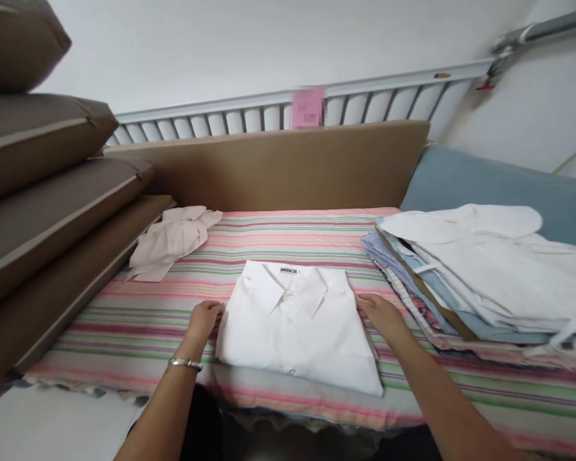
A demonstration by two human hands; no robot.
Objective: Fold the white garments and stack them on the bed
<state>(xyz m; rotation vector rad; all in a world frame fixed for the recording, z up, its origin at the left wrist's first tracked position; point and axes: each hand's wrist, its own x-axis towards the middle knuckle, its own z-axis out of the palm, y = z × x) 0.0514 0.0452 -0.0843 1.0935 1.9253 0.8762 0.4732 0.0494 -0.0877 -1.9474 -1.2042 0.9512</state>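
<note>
A folded white collared shirt lies on the striped cloth in front of me, collar toward the far side. My left hand rests at the shirt's left edge, fingers curled against the fabric. My right hand sits at the shirt's right edge, fingers tucked along or under the side. A silver bracelet circles my left wrist.
A pile of white and blue shirts lies at the right. A crumpled beige garment lies at the back left. Brown cushions are stacked at the left, and a brown board stands behind the cloth.
</note>
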